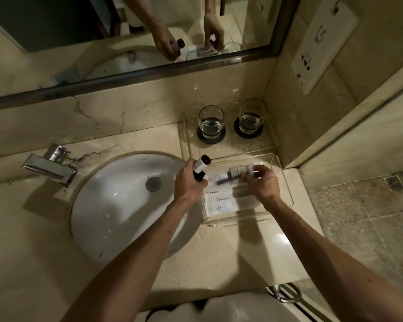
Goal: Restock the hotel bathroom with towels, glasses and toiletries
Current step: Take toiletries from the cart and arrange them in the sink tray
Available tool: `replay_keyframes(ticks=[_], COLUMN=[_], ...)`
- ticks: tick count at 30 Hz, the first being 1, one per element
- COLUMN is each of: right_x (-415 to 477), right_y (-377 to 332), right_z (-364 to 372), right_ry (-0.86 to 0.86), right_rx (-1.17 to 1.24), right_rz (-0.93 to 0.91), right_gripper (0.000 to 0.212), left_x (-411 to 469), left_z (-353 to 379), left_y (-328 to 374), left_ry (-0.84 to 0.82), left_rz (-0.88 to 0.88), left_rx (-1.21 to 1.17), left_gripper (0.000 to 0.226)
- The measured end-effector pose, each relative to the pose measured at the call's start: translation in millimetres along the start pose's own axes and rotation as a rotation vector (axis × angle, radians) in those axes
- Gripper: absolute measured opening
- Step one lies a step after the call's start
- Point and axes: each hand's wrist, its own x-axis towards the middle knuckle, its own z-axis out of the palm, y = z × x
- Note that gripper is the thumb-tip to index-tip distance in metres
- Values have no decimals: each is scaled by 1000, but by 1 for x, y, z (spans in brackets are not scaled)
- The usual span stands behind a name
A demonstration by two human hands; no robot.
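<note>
Head view shows the left hand [188,181] with its fingers curled tight round a small bottle [201,163], which has a pale label and a dark brown cap tilted toward the back wall. A second dark cap shows just beneath it in the same grip. The hand hangs over the sink's right rim. Just beside it, the right hand [263,180] pinches one end of a white packet [233,174] between thumb and fingertips. The packet is long and flat with dark print, too blurred to read, and sits above the clear tray [287,182]. That tray stands on the worktop [254,247] between the sink [116,205] and the right-hand wall. White sachets [219,203] with small dark marks lie side by side along its near left part. Behind the tray, in the worktop's back right corner, two glasses [211,122] stand upright, each on a dark round coaster [211,138]; whether a clear riser lifts them I cannot tell. A chrome tap [54,167] sits at the sink's back left, and the mirror [126,31] along the back wall reflects both hands. A white socket plate [321,45] is on the right wall.
</note>
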Motion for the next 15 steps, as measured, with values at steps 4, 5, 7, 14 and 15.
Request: replay_keyframes(ticks=[4,5,7,14,15], right_x=[8,9,10,9,6], right_y=[5,6,8,12,11], right_z=[3,3,4,0,0], right_ry=[-17,-9,20,8,10], right_rx=[-269,-319,-375,-465,-475], right_rz=[-85,-94,-101,-100,-100], right_gripper=[17,17,23,38,41], left_x=[6,7,7,3,1], left_z=[7,9,11,11,11], left_y=[-11,-12,-12,-15,-14], left_ry=[30,33,33,-16,-20], left_rz=[45,65,100,99,74], left_rx=[119,140,183,256,201], left_gripper=[37,36,38,36,36])
